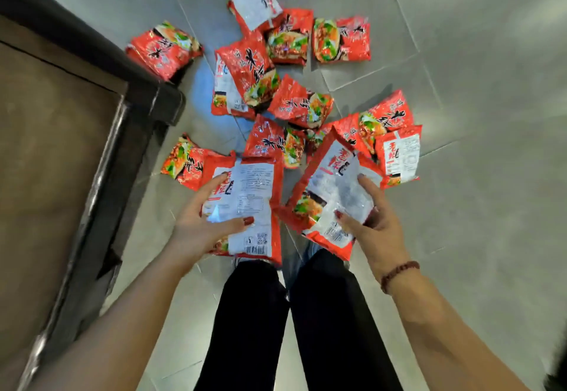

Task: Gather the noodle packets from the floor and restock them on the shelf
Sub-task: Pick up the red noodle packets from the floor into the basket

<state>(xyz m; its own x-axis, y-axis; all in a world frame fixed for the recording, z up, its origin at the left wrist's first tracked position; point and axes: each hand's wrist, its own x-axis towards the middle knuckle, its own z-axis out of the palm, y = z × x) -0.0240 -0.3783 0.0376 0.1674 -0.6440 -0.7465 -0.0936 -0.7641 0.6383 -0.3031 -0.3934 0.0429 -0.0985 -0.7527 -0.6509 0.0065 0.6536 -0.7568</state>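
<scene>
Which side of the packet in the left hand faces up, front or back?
Back up. The packet held by the left hand shows its white printed side and barcode.

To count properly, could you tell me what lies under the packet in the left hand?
A face-up floor packet pokes out beneath the held packet; its remainder and anything else are hidden.

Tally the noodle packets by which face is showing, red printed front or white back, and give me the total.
Red plastic noodle packets with the white back showing: 5
Red plastic noodle packets with the printed front showing: 9
Total: 14 that can be told apart; overlaps in the pile may hide more.
</scene>
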